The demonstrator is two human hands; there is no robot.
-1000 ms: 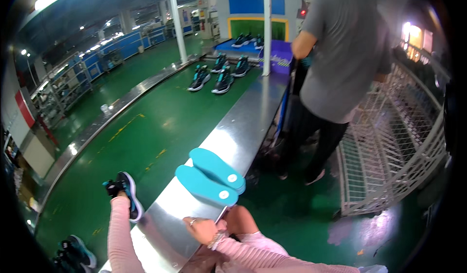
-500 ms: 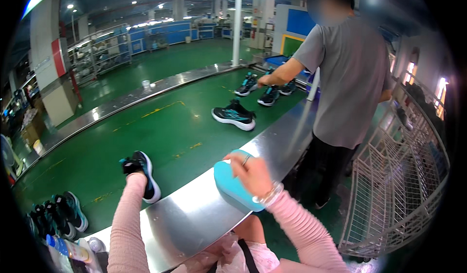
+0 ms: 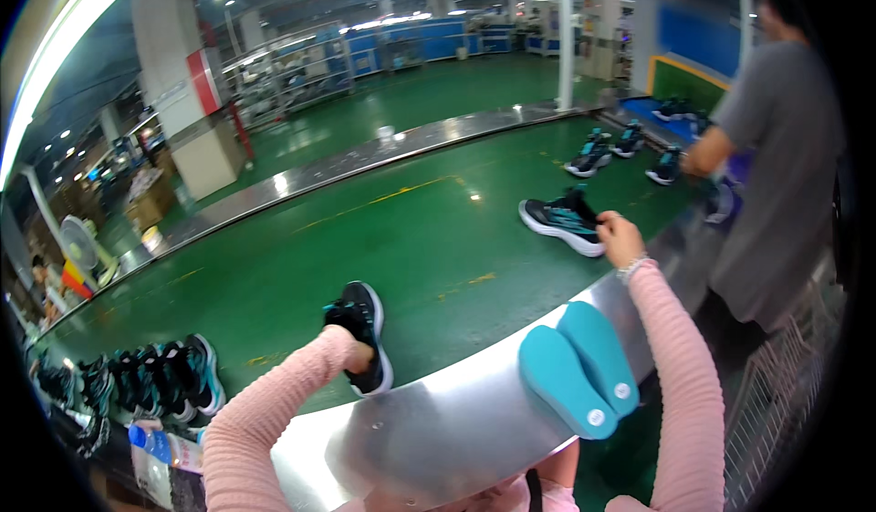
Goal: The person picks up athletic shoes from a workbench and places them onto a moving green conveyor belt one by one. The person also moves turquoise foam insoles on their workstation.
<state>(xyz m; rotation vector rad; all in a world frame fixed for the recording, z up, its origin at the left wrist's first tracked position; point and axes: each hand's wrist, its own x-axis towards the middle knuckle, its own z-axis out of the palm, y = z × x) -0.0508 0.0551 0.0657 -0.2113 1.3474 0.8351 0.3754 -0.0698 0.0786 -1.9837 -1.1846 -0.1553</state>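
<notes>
My left hand [image 3: 361,357] is at the collar of a black and teal sports shoe [image 3: 371,316] with a white sole, which rests at the near edge of the green belt. Its fingers are mostly hidden by the sleeve and the shoe. Farther off to the right, my right hand [image 3: 622,240] pinches the heel of a second black and teal sports shoe [image 3: 558,219]. Two teal insoles [image 3: 557,375] lie side by side on the metal ledge [image 3: 438,430] in front of me, each with a small round white sticker.
Several similar shoes [image 3: 169,375] stand in a row at the left, beside a blue-capped bottle [image 3: 164,444]. More shoes [image 3: 591,154] stand at the far right, near a person in a grey shirt [image 3: 776,174]. A wire rack [image 3: 776,421] is at the lower right.
My right hand has left the teal insoles and reached out to the second shoe's heel. Both insoles now show. My left hand stays at its shoe. The view has swung left.
</notes>
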